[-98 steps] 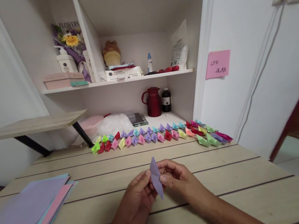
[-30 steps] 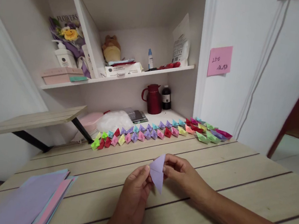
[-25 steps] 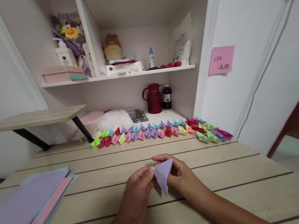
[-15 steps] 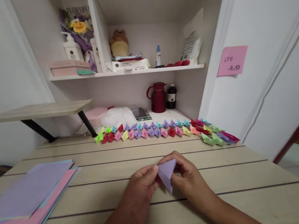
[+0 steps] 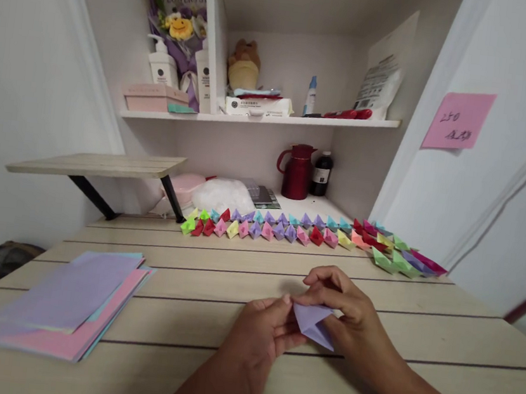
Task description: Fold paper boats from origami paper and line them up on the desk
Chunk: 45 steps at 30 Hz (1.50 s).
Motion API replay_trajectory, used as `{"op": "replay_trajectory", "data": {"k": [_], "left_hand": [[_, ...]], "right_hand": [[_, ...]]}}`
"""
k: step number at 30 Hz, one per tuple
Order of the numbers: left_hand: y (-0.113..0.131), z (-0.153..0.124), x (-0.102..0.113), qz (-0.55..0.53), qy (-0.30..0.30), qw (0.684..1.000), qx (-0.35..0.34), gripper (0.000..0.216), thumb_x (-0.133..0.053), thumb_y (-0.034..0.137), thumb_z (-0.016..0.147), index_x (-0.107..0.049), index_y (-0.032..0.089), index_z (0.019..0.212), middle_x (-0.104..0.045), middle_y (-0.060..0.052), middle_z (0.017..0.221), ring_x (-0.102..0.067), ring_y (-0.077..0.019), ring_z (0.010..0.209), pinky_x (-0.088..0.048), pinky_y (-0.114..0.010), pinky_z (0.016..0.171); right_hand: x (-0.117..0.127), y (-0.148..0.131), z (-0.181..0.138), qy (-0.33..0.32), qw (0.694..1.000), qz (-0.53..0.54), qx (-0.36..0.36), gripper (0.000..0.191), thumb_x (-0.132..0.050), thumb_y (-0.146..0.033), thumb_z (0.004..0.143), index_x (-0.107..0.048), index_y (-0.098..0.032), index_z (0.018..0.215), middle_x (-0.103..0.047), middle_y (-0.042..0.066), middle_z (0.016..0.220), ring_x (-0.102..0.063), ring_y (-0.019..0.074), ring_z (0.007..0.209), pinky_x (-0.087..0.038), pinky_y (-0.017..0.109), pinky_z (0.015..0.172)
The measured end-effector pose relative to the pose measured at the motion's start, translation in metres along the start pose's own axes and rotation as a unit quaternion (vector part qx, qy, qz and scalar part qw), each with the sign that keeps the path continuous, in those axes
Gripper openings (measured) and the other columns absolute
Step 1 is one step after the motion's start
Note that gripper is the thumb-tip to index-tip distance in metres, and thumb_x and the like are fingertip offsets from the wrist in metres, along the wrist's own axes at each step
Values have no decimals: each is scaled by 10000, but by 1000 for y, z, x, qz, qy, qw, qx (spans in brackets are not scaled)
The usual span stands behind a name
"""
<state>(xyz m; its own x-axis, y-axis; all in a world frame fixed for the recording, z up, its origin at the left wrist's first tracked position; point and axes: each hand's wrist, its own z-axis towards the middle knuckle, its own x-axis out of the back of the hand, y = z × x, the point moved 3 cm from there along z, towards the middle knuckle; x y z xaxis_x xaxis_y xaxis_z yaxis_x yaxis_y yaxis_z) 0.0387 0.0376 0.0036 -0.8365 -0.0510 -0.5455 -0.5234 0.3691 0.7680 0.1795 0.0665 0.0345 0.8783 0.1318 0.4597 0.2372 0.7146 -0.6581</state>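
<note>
A small piece of folded purple paper (image 5: 313,323) is held between my two hands above the wooden table (image 5: 169,294). My left hand (image 5: 263,328) pinches its left corner between thumb and fingers. From the right, my right hand (image 5: 349,310) grips the paper, fingers over the top edge and some tucked in at the fold, which gapes toward the lower right. Beyond my hands, small folded paper boats (image 5: 279,231) in many colours stand in two long rows. A bigger cluster with green boats (image 5: 401,263) sits at the right end.
At the left lies a stack of coloured paper sheets (image 5: 73,292), purple on top. A small raised wooden shelf (image 5: 99,164) stands behind it. Farther back are a red jug (image 5: 297,172), a dark bottle (image 5: 322,173) and a white plastic bag (image 5: 224,197). A pink note (image 5: 460,121) sticks to the wall.
The purple paper has been turned, and its fold now gapes open toward the lower right. My right hand has shifted its fingers on it. The whole view has swung slightly.
</note>
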Motion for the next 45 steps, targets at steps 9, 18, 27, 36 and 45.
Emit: {"op": "replay_trajectory", "data": {"k": [9, 18, 27, 36, 45], "left_hand": [[2, 2, 7, 21, 11, 1000, -20, 357, -600, 384, 851, -651, 35, 907, -699, -204, 917, -674, -226, 848, -519, -344, 817], [-6, 16, 14, 33, 25, 998, -37, 369, -809, 369, 634, -670, 78, 815, -667, -95, 741, -615, -147, 666, -507, -329, 774], [-2, 7, 9, 35, -11, 998, -50, 379, -715, 440, 724, -653, 103, 889, -652, -80, 797, -598, -155, 702, -475, -335, 754], [0, 8, 3, 43, -31, 996, -66, 518, -668, 546, 735, -665, 92, 982, -671, -114, 880, -588, -151, 714, -464, -308, 723], [2, 4, 3, 30, -26, 996, -77, 441, -762, 415, 677, -690, 45, 906, -694, -147, 812, -613, -192, 752, -457, -329, 762]], "right_hand": [[2, 0, 1, -29, 997, -45, 60, 373, -472, -40, 813, -717, -292, 939, -504, 58, 1038, -578, 178, 932, -484, 285, 720], [-2, 5, 2, -36, 995, -90, -19, 351, -486, -21, 721, -609, -240, 966, -631, 21, 879, -590, 185, 840, -463, 292, 733], [-13, 10, 3, -39, 992, 64, -99, 113, -579, -122, 751, -615, -204, 819, -625, 30, 878, -589, 185, 823, -466, 302, 748], [-17, 31, -3, 38, 918, 278, -282, 150, -685, -299, 775, -616, -178, 828, -637, 5, 745, -557, 154, 677, -436, 286, 659], [-13, 28, 0, 50, 929, 251, -265, 214, -734, -326, 728, -655, -181, 865, -639, 4, 766, -557, 154, 699, -435, 276, 673]]}}
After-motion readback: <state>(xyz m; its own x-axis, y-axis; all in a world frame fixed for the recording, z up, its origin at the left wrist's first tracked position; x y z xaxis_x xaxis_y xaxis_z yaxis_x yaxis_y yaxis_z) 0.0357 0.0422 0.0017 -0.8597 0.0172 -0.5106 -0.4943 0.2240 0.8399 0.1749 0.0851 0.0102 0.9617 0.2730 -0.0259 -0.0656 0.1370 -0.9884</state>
